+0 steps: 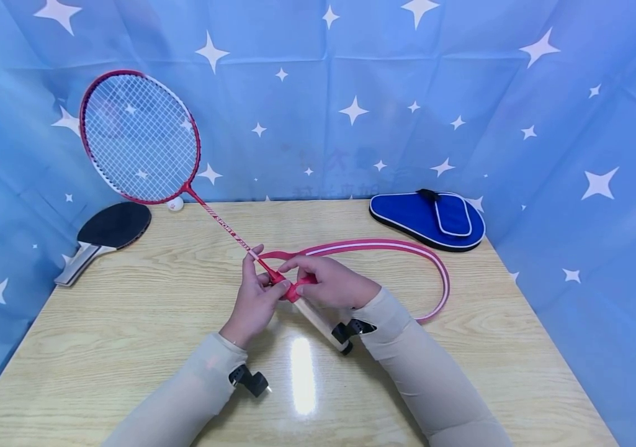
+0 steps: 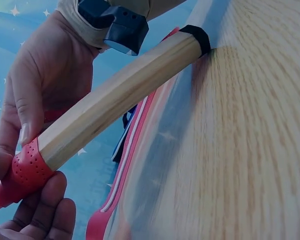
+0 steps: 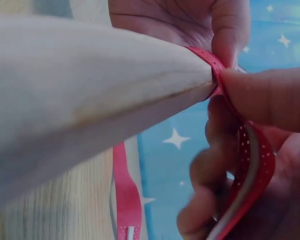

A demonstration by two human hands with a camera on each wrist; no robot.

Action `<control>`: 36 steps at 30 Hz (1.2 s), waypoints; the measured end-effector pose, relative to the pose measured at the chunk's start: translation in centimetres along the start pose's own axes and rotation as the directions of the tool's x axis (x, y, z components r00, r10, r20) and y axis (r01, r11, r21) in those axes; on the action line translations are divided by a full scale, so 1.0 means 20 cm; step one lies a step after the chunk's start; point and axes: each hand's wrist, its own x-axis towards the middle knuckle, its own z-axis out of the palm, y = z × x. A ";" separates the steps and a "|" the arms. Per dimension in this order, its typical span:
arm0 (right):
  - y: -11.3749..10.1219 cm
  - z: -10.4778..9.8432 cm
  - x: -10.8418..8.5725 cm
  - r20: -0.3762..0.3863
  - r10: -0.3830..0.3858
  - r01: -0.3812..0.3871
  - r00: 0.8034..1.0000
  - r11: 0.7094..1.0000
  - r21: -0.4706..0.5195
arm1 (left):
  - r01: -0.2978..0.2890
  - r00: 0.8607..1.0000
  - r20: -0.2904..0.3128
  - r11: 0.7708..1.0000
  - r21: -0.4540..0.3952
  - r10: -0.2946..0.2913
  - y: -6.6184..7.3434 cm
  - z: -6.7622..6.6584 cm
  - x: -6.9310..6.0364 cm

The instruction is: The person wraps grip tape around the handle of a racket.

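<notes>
The left hand [image 1: 256, 301] pinches the racket [image 1: 224, 226] atop its wooden handle [image 1: 318, 321], likely steadying it; the right hand [image 1: 337, 282] pinches the red tape [image 1: 385, 243], likely keeping it snug. Tape loops toward three o'clock, the racket's head [image 1: 140, 136] toward ten.

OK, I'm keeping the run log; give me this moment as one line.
left grip: holds badminton racket | right grip: pinches perforated red overgrip | wooden handle: wrapped at shaft end, bare along middle
</notes>
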 end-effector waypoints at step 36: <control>0.03 0.00 0.01 0.003 -0.047 0.046 0.999 0.997 0.054 | -0.006 0.998 0.063 0.998 0.055 0.002 -0.01 -0.03 0.01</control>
